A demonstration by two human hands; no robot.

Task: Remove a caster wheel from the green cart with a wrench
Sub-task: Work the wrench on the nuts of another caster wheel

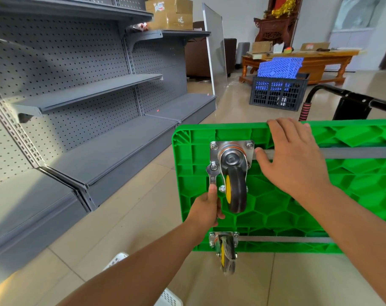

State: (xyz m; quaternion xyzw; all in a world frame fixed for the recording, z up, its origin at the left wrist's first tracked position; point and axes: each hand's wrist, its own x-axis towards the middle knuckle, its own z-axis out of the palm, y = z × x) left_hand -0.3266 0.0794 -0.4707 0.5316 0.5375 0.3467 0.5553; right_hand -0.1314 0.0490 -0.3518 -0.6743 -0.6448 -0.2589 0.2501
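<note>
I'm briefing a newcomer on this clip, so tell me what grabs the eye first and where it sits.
The bright green cart, tipped on its side at lower right, shows its ribbed underside. On it, the left hand grips a wrench set on a bolt of the upper caster wheel, while the right hand rests flat on the cart's top edge. Grey pegboard shelving fills the left.

Grey pegboard shelving (88, 89) left; dark crate (278, 91) holding blue panels (280, 67); wooden table (320, 57) behind.
</note>
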